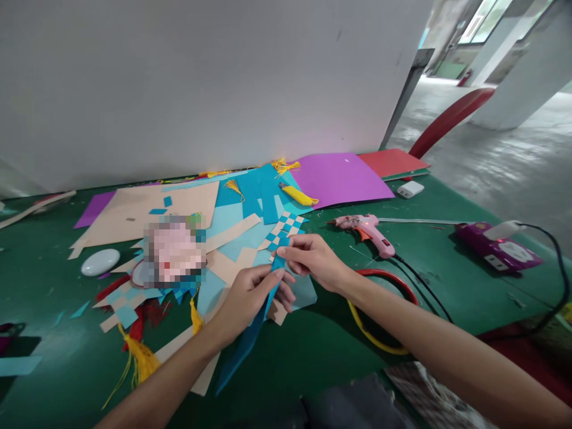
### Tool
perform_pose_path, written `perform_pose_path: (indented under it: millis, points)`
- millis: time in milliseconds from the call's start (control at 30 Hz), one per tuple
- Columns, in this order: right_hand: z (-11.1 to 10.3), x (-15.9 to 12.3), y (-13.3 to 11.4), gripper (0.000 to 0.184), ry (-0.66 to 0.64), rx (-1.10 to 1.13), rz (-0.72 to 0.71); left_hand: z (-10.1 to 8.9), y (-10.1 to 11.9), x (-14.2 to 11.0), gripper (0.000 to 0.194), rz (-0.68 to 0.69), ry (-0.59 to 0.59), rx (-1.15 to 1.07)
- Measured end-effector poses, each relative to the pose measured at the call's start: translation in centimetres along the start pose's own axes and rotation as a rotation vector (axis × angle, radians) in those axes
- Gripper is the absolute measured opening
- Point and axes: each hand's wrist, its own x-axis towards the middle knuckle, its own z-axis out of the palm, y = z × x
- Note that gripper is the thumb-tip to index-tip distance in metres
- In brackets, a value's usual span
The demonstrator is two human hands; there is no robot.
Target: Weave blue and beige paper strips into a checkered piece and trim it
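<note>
A long blue paper strip runs between my hands, its lower end hanging toward the table's front edge. The fingers of my left hand are closed around its middle. Thumb and forefinger of my right hand pinch the upper end. Just beyond my fingertips lies a blue-and-cream checkered woven paper piece. Light blue paper and cream strips spread out beneath and behind the hands. To the right of my right hand rests a pink glue gun.
A purple power strip with a cable sits at the right. A yellow utility knife lies behind the hands. Purple paper and red paper line the back. Yellow tassels and a white oval object are at the left.
</note>
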Motion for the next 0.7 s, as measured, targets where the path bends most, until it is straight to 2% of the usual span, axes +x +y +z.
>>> perform_pose_path:
  millis: [167, 700]
  points:
    - [0.07, -0.02, 0.00, 0.037, -0.005, -0.112, -0.031, 0.25, 0.52, 0.23, 0.031, 0.009, 0.085, 0.099]
    - [-0.01, 0.07, 0.20, 0.039, -0.024, -0.039, 0.022, -0.10, 0.00, 0.22, 0.034, -0.029, -0.005, 0.002]
